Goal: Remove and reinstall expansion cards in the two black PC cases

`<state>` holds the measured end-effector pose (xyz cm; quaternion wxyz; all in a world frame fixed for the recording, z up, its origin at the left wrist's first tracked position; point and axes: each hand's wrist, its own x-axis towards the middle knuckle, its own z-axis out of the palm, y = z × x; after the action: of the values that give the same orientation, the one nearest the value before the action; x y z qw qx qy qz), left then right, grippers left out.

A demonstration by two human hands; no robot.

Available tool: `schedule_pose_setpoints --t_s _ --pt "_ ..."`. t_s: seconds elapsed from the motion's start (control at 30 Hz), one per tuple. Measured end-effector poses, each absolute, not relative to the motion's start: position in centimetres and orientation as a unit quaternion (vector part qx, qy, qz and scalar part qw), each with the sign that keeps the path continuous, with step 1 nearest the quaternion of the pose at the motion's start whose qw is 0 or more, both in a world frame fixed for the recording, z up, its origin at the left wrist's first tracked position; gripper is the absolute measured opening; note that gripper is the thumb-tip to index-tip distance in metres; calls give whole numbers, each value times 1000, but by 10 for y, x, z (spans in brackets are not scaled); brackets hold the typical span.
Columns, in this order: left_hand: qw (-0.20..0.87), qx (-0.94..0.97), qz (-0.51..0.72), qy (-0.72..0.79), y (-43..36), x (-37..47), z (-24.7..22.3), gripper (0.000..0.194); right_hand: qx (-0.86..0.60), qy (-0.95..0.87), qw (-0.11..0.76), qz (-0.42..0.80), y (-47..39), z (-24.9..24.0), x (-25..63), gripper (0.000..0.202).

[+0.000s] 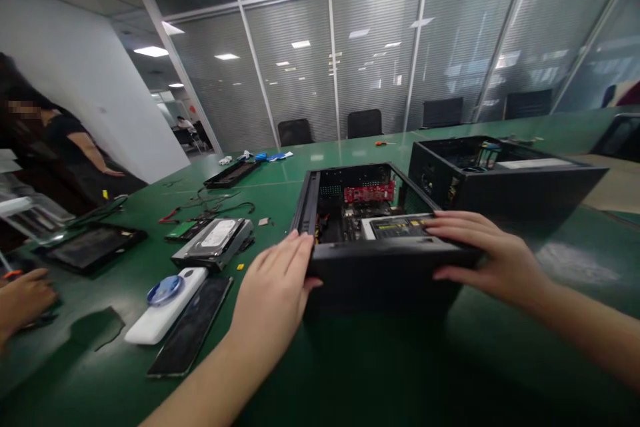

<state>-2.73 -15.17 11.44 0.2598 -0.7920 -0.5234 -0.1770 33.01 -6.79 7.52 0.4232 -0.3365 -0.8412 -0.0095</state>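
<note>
At the far left of the green surface [380, 373] we see a co-worker's hand [27, 303], then a dark flat panel [93, 247] and, nearer us, a white slab [150, 321] with a blue-rimmed disc [165, 290] on it, beside a dark slab [193, 327]; behind these lies a hard drive [213, 240], and farther back a shallow black tray [233, 175] whose inside is too dim for us to read. Our left grip [275, 280] is clamped on the near left corner of the open computer case [375, 277], fingers over the rim, thumb low on the outer face. The case is right in front of us; whether its underside touches the surface we cannot tell. In it we make out a red circuit board [370, 192] toward the back and a labelled power supply [395, 228] close to the near wall. We judge the case stiff and fairly heavy, smooth enough to slip a little, best held by the rim near its corners, with the board as the fragile part. Our right grip [493, 250] is clamped on the near right corner, thumb below the fingers. Just beyond stands a second open case [530, 193], with a small upright part [489, 155] inside
</note>
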Motion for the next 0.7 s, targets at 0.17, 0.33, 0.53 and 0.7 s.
schedule_pose_setpoints --t_s 0.17,0.33,0.53,0.7 --pt "233 -758 -119 -598 -62 -37 126 48 -414 -862 289 -43 34 99 291 71" --pt "195 -720 -147 -650 24 -56 120 48 -496 -836 216 -95 102 107 252 71" --pt "203 -703 -188 -656 74 -61 105 50 -582 -788 133 -148 124 120 225 63" --pt "212 -713 -200 -638 78 -66 101 52 -614 -748 167 -188 120 138 282 84"
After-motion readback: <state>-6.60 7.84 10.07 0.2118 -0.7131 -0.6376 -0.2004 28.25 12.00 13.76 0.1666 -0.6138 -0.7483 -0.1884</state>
